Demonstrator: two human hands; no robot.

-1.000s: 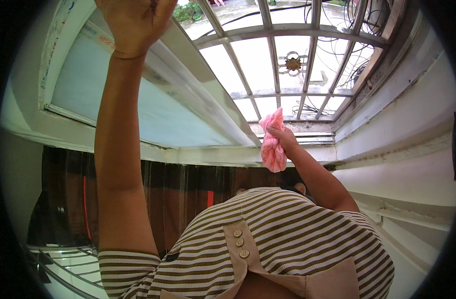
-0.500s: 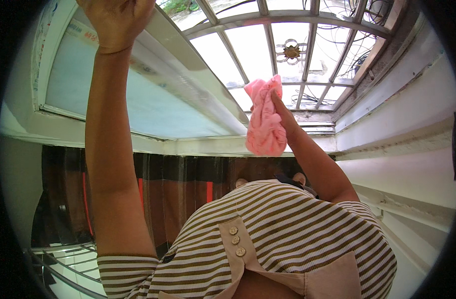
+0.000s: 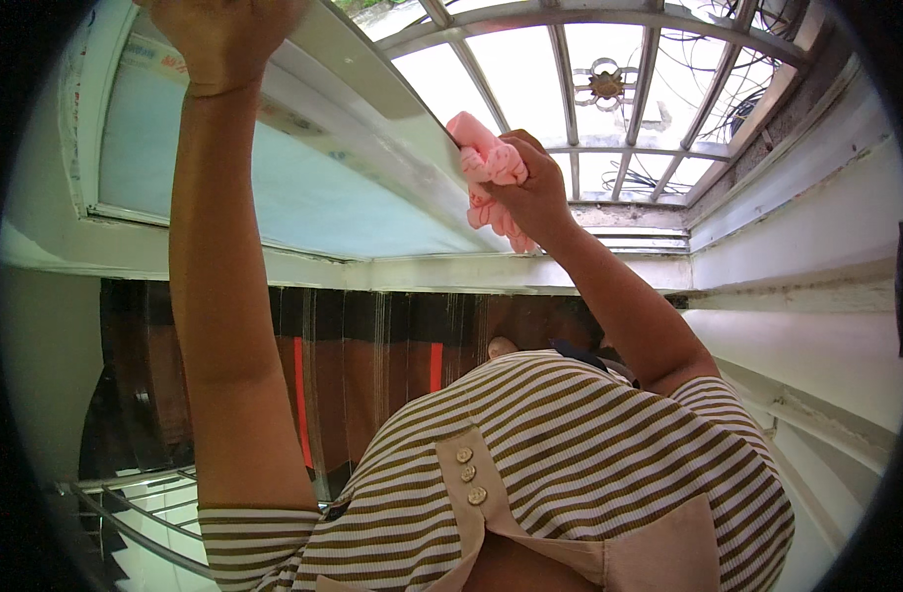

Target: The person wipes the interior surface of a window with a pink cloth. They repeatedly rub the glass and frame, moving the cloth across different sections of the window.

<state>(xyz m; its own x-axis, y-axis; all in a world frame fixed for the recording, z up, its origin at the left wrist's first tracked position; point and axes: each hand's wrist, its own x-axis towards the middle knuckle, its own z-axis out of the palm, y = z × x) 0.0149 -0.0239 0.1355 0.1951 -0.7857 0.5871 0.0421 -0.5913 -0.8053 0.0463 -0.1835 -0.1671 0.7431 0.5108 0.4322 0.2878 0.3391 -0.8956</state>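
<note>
And here goes my right hand (image 3: 535, 187), clamped on the pink cloth (image 3: 483, 156), fingers and thumb pressed round its middle! A second ago the cloth hung low over the sill (image 3: 422, 272); half a second ago it was up in front of the bars (image 3: 566, 84), dangling long and loose. Now it's higher and further left, bunched into folds, its top end right up at the edge of the window frame (image 3: 382, 99). The tail droops from under my grip, near the sill. My wrist has swung over too, with the back of the hand showing now.

Over on the other side, my left hand (image 3: 224, 35) stays high by the frame, above the pale blue pane (image 3: 323, 202). It sits a touch further up than before, its fingers cut off by the top edge, so whether they're gripping or spread, I can't tell.
</note>
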